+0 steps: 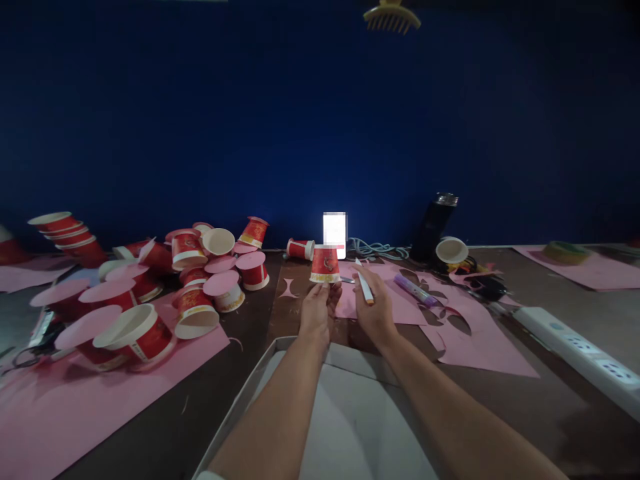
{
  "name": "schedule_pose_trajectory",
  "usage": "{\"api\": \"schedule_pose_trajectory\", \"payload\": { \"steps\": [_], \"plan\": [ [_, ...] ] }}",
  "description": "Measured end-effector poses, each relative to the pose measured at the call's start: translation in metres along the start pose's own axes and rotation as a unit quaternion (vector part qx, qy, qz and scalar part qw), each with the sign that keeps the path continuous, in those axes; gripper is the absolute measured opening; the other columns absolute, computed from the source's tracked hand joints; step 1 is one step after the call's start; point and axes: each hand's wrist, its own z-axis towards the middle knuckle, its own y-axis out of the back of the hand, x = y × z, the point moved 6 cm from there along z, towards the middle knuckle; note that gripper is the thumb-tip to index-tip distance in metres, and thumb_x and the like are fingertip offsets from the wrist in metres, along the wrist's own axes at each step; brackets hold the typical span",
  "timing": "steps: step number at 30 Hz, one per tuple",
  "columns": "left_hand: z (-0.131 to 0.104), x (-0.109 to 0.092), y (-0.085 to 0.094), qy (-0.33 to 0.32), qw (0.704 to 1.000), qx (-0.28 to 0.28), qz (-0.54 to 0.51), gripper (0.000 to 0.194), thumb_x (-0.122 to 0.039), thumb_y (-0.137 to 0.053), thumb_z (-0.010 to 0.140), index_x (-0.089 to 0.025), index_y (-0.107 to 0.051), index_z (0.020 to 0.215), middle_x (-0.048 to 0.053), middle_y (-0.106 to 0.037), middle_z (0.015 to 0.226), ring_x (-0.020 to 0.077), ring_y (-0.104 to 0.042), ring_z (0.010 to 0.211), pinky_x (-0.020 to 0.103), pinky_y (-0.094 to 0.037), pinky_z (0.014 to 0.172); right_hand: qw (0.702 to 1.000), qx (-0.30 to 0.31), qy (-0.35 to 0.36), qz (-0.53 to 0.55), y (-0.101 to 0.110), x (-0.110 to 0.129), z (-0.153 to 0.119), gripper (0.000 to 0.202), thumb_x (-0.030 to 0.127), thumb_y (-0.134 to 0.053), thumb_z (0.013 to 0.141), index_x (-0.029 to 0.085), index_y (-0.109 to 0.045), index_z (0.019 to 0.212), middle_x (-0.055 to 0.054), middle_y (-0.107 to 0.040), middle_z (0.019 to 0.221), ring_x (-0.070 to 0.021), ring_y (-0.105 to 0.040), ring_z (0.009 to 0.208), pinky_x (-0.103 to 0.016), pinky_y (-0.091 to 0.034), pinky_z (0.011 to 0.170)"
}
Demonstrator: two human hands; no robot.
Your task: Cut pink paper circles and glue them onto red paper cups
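My left hand (318,308) holds a red paper cup (325,264) by its lower edge. The cup is upside down, its white-and-gold rim band lowest. To the right of it, my right hand (373,308) is closed around a slim white stick with an orange end (365,283), pen-like in shape. I cannot tell exactly what the stick is. Beneath my right hand lies a pink paper sheet (400,310). A metal blade-like piece (347,280) shows between the hands, partly hidden. A purple patterned tube (416,291) rests on the pink paper.
Several red cups (187,250), many with pink discs, crowd the left side. A lit phone screen (334,230) stands behind the held cup. An open grey box (365,413) lies under my forearms. On the right are a dark flask (434,227) and a power strip (575,343).
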Motion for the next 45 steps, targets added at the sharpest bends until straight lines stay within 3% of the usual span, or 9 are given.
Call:
{"api": "schedule_pose_trajectory", "payload": {
  "steps": [5, 10, 15, 22, 32, 38, 40, 42, 45],
  "plan": [
    [0.007, -0.008, 0.011, -0.015, 0.998, -0.028, 0.059, 0.008, -0.018, -0.065, 0.075, -0.012, -0.062, 0.079, 0.005, -0.067, 0.072, 0.0098, -0.063, 0.062, 0.023, -0.052, 0.065, 1.000, 0.018, -0.010, -0.008, -0.006, -0.002, -0.003, 0.030, 0.023, -0.047, 0.089, 0.022, -0.059, 0.117, -0.008, -0.065, 0.112, -0.0208, -0.058, 0.103, -0.039, -0.046, 0.092],
    [0.019, -0.023, 0.030, -0.041, 0.993, -0.103, 0.047, 0.008, -0.007, -0.053, 0.082, -0.010, -0.059, 0.079, 0.005, -0.064, 0.068, 0.0083, -0.062, 0.058, 0.021, -0.052, 0.065, 0.999, 0.045, -0.030, -0.011, -0.010, -0.006, -0.006, 0.031, 0.024, -0.046, 0.088, 0.023, -0.059, 0.117, -0.008, -0.064, 0.114, -0.0204, -0.058, 0.105, -0.038, -0.046, 0.093],
    [0.024, -0.025, 0.044, 0.011, 0.986, -0.156, 0.057, 0.012, -0.002, -0.050, 0.082, -0.010, -0.058, 0.082, 0.005, -0.062, 0.066, 0.0103, -0.063, 0.057, 0.020, -0.053, 0.059, 0.997, 0.049, -0.059, -0.010, -0.011, -0.010, -0.007, 0.032, 0.024, -0.046, 0.086, 0.023, -0.061, 0.115, -0.008, -0.064, 0.113, -0.0209, -0.059, 0.104, -0.038, -0.046, 0.093],
    [0.024, -0.019, 0.048, 0.039, 0.980, -0.174, 0.089, 0.019, 0.004, -0.048, 0.079, -0.008, -0.057, 0.092, 0.005, -0.062, 0.063, 0.0129, -0.065, 0.057, 0.023, -0.056, 0.058, 0.980, 0.118, -0.161, -0.004, -0.018, -0.024, -0.013, 0.039, 0.018, -0.045, 0.081, 0.027, -0.059, 0.116, -0.002, -0.069, 0.092, -0.0185, -0.065, 0.080, -0.033, -0.052, 0.073],
    [0.018, -0.007, 0.041, 0.146, 0.969, -0.121, 0.160, 0.016, -0.006, -0.047, 0.085, -0.004, -0.055, 0.099, 0.009, -0.064, 0.063, 0.0154, -0.065, 0.053, 0.025, -0.056, 0.054, 0.977, 0.101, -0.189, 0.012, -0.019, -0.034, -0.016, 0.039, 0.018, -0.046, 0.078, 0.029, -0.058, 0.114, 0.001, -0.068, 0.090, -0.0138, -0.060, 0.064, -0.027, -0.050, 0.058],
    [0.010, -0.009, 0.035, 0.162, 0.953, -0.132, 0.218, 0.011, -0.017, -0.045, 0.089, -0.009, -0.049, 0.095, 0.008, -0.063, 0.062, 0.0133, -0.063, 0.052, 0.022, -0.053, 0.050, 0.974, 0.109, -0.197, 0.013, -0.018, -0.033, -0.015, 0.039, 0.017, -0.046, 0.078, 0.030, -0.058, 0.113, 0.001, -0.069, 0.089, -0.0143, -0.061, 0.065, -0.027, -0.050, 0.059],
    [0.008, -0.006, 0.031, 0.168, 0.936, -0.098, 0.294, 0.010, -0.021, -0.048, 0.087, -0.011, -0.051, 0.089, 0.006, -0.062, 0.060, 0.0130, -0.062, 0.050, 0.023, -0.051, 0.051, 0.975, 0.106, -0.196, 0.000, -0.017, -0.032, -0.014, 0.038, 0.017, -0.046, 0.078, 0.029, -0.058, 0.113, 0.001, -0.069, 0.089, -0.0152, -0.062, 0.068, -0.028, -0.050, 0.061],
    [0.006, -0.003, 0.025, 0.153, 0.898, -0.048, 0.410, 0.014, -0.027, -0.050, 0.086, -0.013, -0.052, 0.083, 0.005, -0.060, 0.058, 0.0142, -0.059, 0.048, 0.026, -0.050, 0.050, 0.975, 0.103, -0.199, -0.008, -0.016, -0.032, -0.014, 0.038, 0.018, -0.045, 0.079, 0.029, -0.058, 0.113, 0.000, -0.069, 0.090, -0.0157, -0.062, 0.070, -0.028, -0.050, 0.063],
    [0.002, -0.007, 0.015, 0.038, 0.780, 0.008, 0.625, 0.019, -0.033, -0.051, 0.084, -0.015, -0.056, 0.081, 0.009, -0.065, 0.068, 0.0193, -0.064, 0.060, 0.031, -0.049, 0.060, 0.975, 0.099, -0.200, -0.003, -0.016, -0.033, -0.013, 0.037, 0.019, -0.045, 0.080, 0.029, -0.058, 0.113, 0.000, -0.070, 0.090, -0.0156, -0.063, 0.071, -0.028, -0.050, 0.064]
  ]
}}
